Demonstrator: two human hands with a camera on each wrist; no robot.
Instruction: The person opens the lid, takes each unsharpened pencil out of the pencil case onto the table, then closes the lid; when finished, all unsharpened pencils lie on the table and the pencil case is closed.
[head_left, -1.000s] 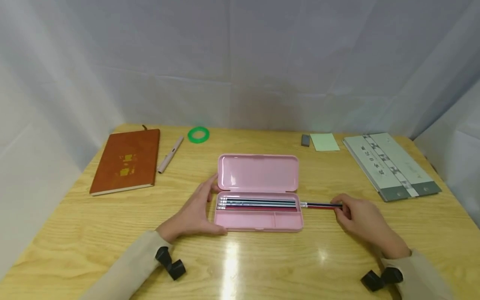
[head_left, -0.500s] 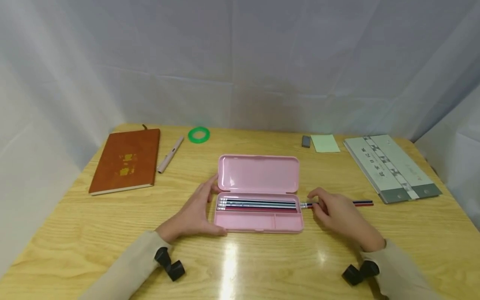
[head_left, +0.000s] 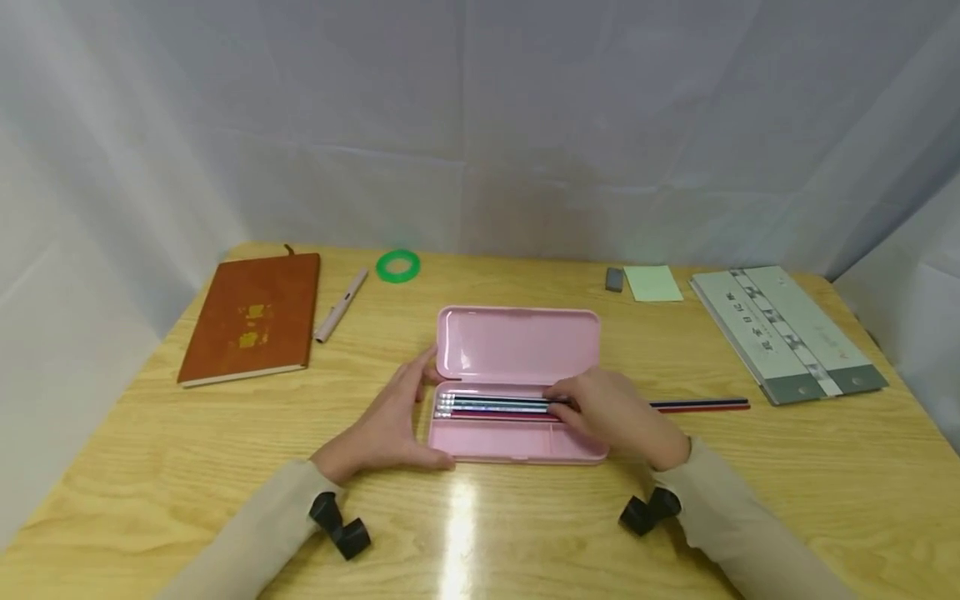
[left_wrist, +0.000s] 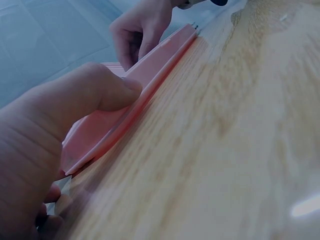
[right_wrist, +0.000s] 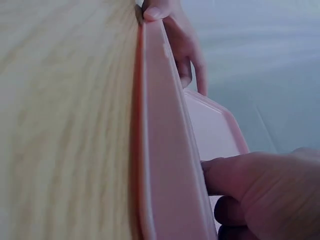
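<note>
A pink pencil case [head_left: 491, 447] lies open on the table, its lid [head_left: 517, 343] folded back. Several pencils [head_left: 498, 407] with metal-banded ends at the left fill its rear compartment. My left hand [head_left: 386, 427] holds the case's left end, thumb at the front corner and fingers near the hinge; the left wrist view shows the thumb [left_wrist: 112, 92] against the wall. Inside the case's right part, my right hand [head_left: 611, 410] pinches at the pencils between thumb and forefinger. Its fingers hide their right ends. Dark-blue and red pencils [head_left: 701, 406] lie outside, right of the case, partly behind that hand.
A brown notebook [head_left: 255, 321] and a pale pen [head_left: 342, 307] lie at the left. Farther back are a green ring [head_left: 398, 267], a grey eraser [head_left: 614, 279] and pale green sticky notes [head_left: 653, 283]. A grey-green booklet [head_left: 787, 333] lies at the right.
My right hand has let go of the pencils lying outside the case and moved left over them to the pencils inside. My left hand stays in place on the case.
</note>
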